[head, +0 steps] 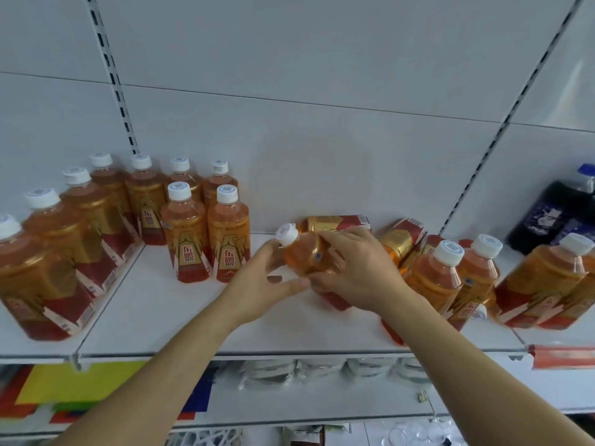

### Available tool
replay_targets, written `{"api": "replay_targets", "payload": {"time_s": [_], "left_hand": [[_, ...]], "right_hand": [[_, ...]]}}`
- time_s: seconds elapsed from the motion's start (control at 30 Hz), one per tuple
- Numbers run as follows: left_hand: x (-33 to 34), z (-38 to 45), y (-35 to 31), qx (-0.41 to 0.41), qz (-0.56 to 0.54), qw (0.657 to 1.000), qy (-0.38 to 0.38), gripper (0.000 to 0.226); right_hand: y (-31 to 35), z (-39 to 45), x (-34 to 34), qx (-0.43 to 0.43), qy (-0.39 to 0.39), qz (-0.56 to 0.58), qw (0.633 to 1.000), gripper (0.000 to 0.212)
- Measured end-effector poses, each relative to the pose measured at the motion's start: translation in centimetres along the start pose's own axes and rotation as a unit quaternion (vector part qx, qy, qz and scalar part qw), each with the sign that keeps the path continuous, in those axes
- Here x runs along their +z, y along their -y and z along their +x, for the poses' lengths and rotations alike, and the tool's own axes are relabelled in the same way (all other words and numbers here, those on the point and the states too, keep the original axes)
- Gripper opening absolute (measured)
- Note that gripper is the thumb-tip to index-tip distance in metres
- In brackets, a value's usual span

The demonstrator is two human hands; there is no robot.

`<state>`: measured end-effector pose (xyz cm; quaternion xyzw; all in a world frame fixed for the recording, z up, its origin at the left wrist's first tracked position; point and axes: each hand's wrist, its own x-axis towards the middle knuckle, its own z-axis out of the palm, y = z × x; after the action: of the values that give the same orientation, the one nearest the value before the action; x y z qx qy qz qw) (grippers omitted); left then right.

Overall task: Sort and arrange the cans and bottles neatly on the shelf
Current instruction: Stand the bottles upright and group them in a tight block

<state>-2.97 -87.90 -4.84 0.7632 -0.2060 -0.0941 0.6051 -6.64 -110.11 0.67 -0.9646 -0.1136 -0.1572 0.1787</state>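
- The bottle (304, 252) I hold is clear plastic with amber drink inside, a rounded shoulder and a white ribbed screw cap (287, 235); its lower part carries a red and gold wrap label.
- It tilts, cap up and to the left, above the middle of the shelf board (154, 304).
- My right hand (357, 272) lies over its body from the right, fingers curled around it, so the grip is closed on the bottle.
- My left hand (262, 284) cups it from below and left, thumb and fingers touching the shoulder just under the cap.
- To the left, 2 upright bottles (206, 233) of the same kind stand side by side, labels facing me, with more rows (96, 204) behind and left of them.
- Behind my hands, 1 bottle lies on its side (335, 223) against the back wall; another lies tipped (402, 236) just right of it.
- At right, upright bottles (450, 278) crowd together unevenly, some leaning.
- A dark bottle with a blue-and-white label (560, 214) stands at far right.
- The shelf is smooth white painted metal, with a flat white back panel (322, 107) and slotted uprights (112, 75).
- A red price strip (563, 355) edges the right section; below it, a lower shelf holds blurred clear-wrapped goods (322, 371) and bright coloured packs (80, 384).
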Motion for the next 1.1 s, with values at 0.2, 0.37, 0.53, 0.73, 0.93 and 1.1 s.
{"api": "replay_targets", "payload": {"time_s": [0.2, 0.37, 0.53, 0.73, 0.93, 1.1], "left_hand": [[-1.0, -1.1, -2.0, 0.023, 0.024, 0.995, -0.098, 0.073], [-2.4, -2.6, -2.4, 0.052, 0.16, 0.977, -0.132, 0.073], [-4.3, -3.9, -2.6, 0.041, 0.2, 0.966, -0.158, 0.078], [-5.5, -4.9, -2.7, 0.034, 0.245, 0.954, -0.171, 0.071], [-6.9, -6.3, -2.4, 0.042, 0.278, 0.937, -0.208, 0.07], [-7.2, -7.0, -2.2, 0.017, 0.305, 0.912, -0.274, 0.067]], "right_hand": [[0.3, 1.2, -0.4, 0.027, 0.121, 0.077, 0.989, 0.083], [-0.5, 2.9, -0.5, -0.009, 0.212, -0.003, 0.977, 0.105], [-1.5, 5.7, 2.5, 0.035, 0.186, -0.182, 0.965, 0.093], [-2.1, 6.6, 5.3, -0.009, 0.129, -0.273, 0.953, 0.066], [-0.9, 4.7, 5.1, -0.025, 0.05, -0.154, 0.987, 0.074], [2.0, 3.1, 4.4, 0.015, -0.042, 0.064, 0.997, 0.075]]}}
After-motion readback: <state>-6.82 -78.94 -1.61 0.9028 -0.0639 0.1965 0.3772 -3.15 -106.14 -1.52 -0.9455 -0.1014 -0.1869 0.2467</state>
